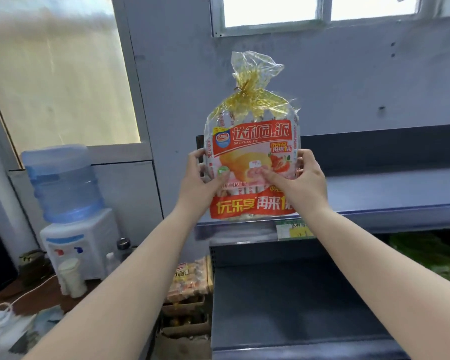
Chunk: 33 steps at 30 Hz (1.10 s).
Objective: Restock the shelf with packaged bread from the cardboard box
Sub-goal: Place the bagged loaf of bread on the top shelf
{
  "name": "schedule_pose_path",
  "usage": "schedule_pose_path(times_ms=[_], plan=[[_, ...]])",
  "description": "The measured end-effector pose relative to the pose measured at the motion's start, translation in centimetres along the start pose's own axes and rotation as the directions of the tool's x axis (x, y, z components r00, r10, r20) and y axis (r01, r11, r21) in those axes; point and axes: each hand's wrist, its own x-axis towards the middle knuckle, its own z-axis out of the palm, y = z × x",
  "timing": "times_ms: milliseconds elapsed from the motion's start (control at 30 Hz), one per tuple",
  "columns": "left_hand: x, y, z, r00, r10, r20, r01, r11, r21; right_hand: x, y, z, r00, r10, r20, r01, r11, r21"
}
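Packaged bread (pixel 252 162) sits at the centre of the frame, a clear bag of small wrapped cakes with a red printed label and a gold twist tie gathering its neck at the top. Both hands hold it upright, its bottom edge at the front lip of the upper shelf (pixel 390 193), which runs toward the right of the frame. The left hand (pixel 202 178) grips the bag's left side, thumb pressed on the front and fingers curled round behind; the right hand (pixel 300 175) grips the right side the same way, its thumb lying across the picture on the label. Whether the base already rests on the shelf board I cannot tell, since the bag hides the contact. Below, a price tag (pixel 295 229) hangs on the shelf edge, and a lower shelf (pixel 296 294) fills the bottom right. At lower centre, more packets (pixel 190 279) lie in what seems to be the cardboard box (pixel 185 326). A water dispenser (pixel 70 203) stands on the surface at the left. To place it well, I would slide the bag back until its base is fully supported, keep the label facing forward, and let go only once it stands without leaning.
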Motion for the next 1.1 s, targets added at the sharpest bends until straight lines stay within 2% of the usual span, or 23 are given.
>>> schedule_pose_path(times_ms=[200,400,567,733,800,867,900,967,1033,1100], plan=[[6.9,-1.1,6.2,0.999,0.045,-0.002,-0.045,0.998,0.035,8.2,4.0,-1.9,1.0,-0.014,0.014,0.015,0.998,-0.056],[11.5,-3.1,10.3,1.0,0.003,-0.008,-0.002,0.998,0.062,14.0,7.7,-2.3,0.997,0.018,0.074,-0.012,0.997,-0.074],[11.1,-5.6,11.3,0.994,-0.104,0.036,0.095,0.976,0.197,14.6,10.6,-1.6,0.945,0.145,0.294,-0.086,0.975,-0.204],[11.5,-5.3,10.7,0.99,-0.139,0.011,0.133,0.968,0.213,14.7,10.3,-2.0,0.943,0.189,0.273,-0.117,0.959,-0.259],[11.2,-4.9,10.5,0.991,-0.129,-0.041,0.136,0.95,0.282,14.3,9.5,-2.1,0.983,0.11,0.146,-0.059,0.946,-0.318],[10.6,-4.2,10.1,0.988,-0.082,-0.13,0.128,0.907,0.4,13.5,8.3,-2.2,0.996,-0.081,0.044,0.091,0.949,-0.303],[10.2,-3.8,9.7,0.986,-0.036,-0.164,0.109,0.881,0.46,13.1,7.6,-2.0,0.985,-0.171,0.035,0.173,0.945,-0.276],[9.0,-3.1,8.4,0.981,0.082,-0.178,0.046,0.787,0.615,12.1,6.1,-1.1,0.947,-0.305,0.102,0.321,0.917,-0.237],[7.3,-2.6,6.4,0.974,0.168,-0.149,0.009,0.635,0.772,10.5,4.6,0.8,0.885,-0.402,0.234,0.451,0.865,-0.221],[5.0,-2.5,3.9,0.977,0.172,-0.126,0.022,0.508,0.861,8.4,3.0,3.3,0.799,-0.488,0.353,0.574,0.794,-0.201]])
